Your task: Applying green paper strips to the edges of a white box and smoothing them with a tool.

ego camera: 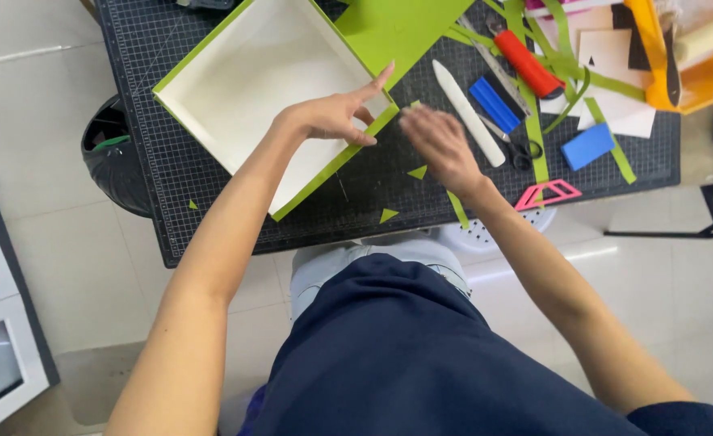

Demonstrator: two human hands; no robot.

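Note:
A shallow square box (211, 81), white inside with green paper on its outer walls, lies on the black cutting mat (163, 178). My left hand (336, 113) rests on the box's near right wall, fingers spread and the index finger pointing up along the edge. My right hand (439, 144) hovers just right of that corner, blurred, fingers curled over the mat near a small green paper scrap (417, 172). Whether it pinches anything I cannot tell. A large green paper sheet (401, 28) lies past the box's far corner.
A white bone folder (469, 113), scissors (520, 148), a red-handled knife (528, 64), blue blocks (587, 147), green paper strips (536, 133) and a pink triangle ruler (548, 194) lie at right. An orange tray (655, 73) sits far right. A black bin (114, 157) stands left of the table.

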